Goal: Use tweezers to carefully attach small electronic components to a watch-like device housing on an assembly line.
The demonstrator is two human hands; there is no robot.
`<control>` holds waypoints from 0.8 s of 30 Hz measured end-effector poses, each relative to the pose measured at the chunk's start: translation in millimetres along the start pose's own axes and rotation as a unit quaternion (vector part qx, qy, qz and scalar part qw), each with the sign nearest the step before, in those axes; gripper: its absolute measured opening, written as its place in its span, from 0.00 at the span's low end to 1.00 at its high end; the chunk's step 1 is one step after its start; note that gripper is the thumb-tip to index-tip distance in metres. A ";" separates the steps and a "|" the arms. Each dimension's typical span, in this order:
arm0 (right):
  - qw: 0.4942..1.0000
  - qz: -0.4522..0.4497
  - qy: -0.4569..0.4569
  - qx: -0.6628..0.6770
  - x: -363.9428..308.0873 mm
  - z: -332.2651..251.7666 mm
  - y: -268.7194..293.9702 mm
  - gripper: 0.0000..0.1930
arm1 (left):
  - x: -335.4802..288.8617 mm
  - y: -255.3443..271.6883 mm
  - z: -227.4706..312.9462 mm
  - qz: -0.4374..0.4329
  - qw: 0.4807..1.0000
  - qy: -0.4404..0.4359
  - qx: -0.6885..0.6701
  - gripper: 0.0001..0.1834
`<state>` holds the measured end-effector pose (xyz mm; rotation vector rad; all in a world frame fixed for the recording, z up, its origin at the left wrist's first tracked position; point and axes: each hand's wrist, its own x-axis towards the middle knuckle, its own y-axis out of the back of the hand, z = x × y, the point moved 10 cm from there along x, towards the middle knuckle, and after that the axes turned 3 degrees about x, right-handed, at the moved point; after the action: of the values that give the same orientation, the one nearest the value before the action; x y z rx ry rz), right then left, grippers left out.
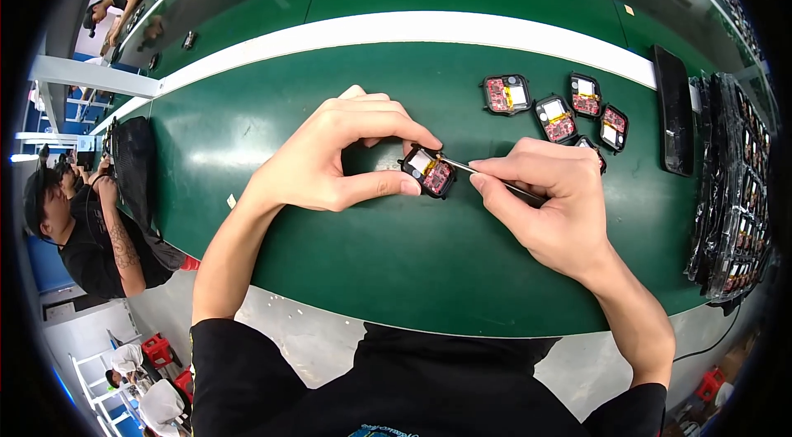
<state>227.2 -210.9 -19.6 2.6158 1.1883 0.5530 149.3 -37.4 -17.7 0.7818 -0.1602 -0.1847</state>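
Observation:
Near the middle of the green table, my left hand (330, 148) grips an open black smartwatch case (435, 180) between thumb and forefinger. A red circuit board, a white rectangular part and a bit of yellow film show inside it. My right hand (549, 198) pinches a slim, dark, metal-tipped tool (513, 189) like a pen or tweezers; its exact kind is unclear. The tool's tip meets the case's upper right edge, by the yellow film. My left fingertips behind the case are partly hidden.
Several similar open watch cases (555, 118) lie right of centre, one partly behind my right hand. Farther right are a black tray (673, 111) and a stack of filled trays (733, 189). A white bar (396, 27) crosses the far side. At left sits a person (91, 231) near a black bag (132, 169).

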 end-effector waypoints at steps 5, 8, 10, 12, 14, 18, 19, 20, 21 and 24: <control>1.000 -0.019 -0.005 -0.008 3.0 0.1 -2.5 0.04 | -0.3 -0.6 4.8 0.007 1.000 -0.017 0.012 0.27; 1.000 -0.013 -0.016 0.005 3.6 1.5 -2.1 0.04 | 0.8 -0.7 7.8 0.008 1.000 -0.011 0.023 0.26; 1.000 -0.012 -0.013 0.001 3.4 1.9 -2.0 0.04 | 1.2 -0.1 10.6 0.011 0.999 -0.006 0.031 0.25; 1.000 -0.012 -0.009 -0.004 3.4 1.2 -2.0 0.04 | 0.5 -0.9 11.6 0.014 0.999 -0.020 0.035 0.25; 1.000 -0.015 -0.008 0.004 3.7 -0.6 -2.9 0.04 | -0.4 -0.5 12.9 0.018 0.999 -0.033 0.039 0.24; 1.000 -0.008 -0.002 -0.002 2.8 -1.6 -1.9 0.04 | 1.2 -2.0 13.9 0.020 0.998 -0.051 0.042 0.23; 1.000 -0.007 -0.003 -0.008 2.3 -2.5 -1.9 0.04 | 1.1 -1.8 14.7 0.021 0.997 -0.056 0.041 0.23; 1.000 -0.005 -0.005 -0.014 1.9 -2.8 -2.0 0.04 | 0.5 -2.0 14.3 0.020 0.997 -0.056 0.041 0.23; 1.000 -0.005 -0.005 -0.014 1.6 -2.5 -2.4 0.04 | 0.3 -2.1 14.4 0.021 0.997 -0.057 0.041 0.22; 1.000 0.002 0.015 -0.013 0.7 -4.8 -2.1 0.05 | 1.0 -1.4 14.1 0.022 0.997 -0.058 0.043 0.22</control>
<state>224.2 -208.8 -15.8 2.5981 1.1770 0.6055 147.1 -48.3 -8.7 0.8526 -0.2959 -0.1822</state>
